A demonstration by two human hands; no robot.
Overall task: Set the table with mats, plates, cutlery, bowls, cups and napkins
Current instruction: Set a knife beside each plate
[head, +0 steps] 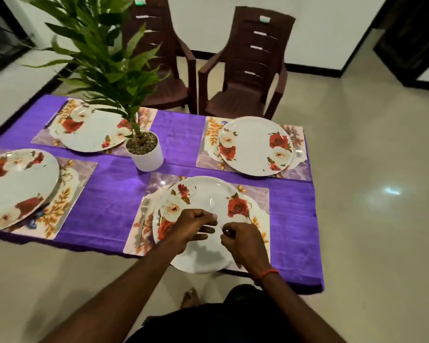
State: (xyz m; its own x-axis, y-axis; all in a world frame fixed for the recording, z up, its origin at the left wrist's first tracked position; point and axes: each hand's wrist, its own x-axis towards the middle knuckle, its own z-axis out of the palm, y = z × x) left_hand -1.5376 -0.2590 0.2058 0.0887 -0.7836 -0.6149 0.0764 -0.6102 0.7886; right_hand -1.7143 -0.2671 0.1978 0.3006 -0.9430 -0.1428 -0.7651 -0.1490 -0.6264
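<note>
Both hands (196, 225) (240, 240) grip a knife (214, 211) over the near plate (198, 258), potted plant (144, 152) beyond.

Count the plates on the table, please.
4: near plate under the hands, far right plate, far left plate behind the plant, left plate cut by the frame edge.

A single head-worn wide-angle camera looks forward and steeply down from the near edge of the purple-covered worktop (178, 134). It sits close above the nearest plate (201, 258), with the worktop running away to the far left, two chairs (245, 70) beyond and floor (369, 194) on the right.
</note>
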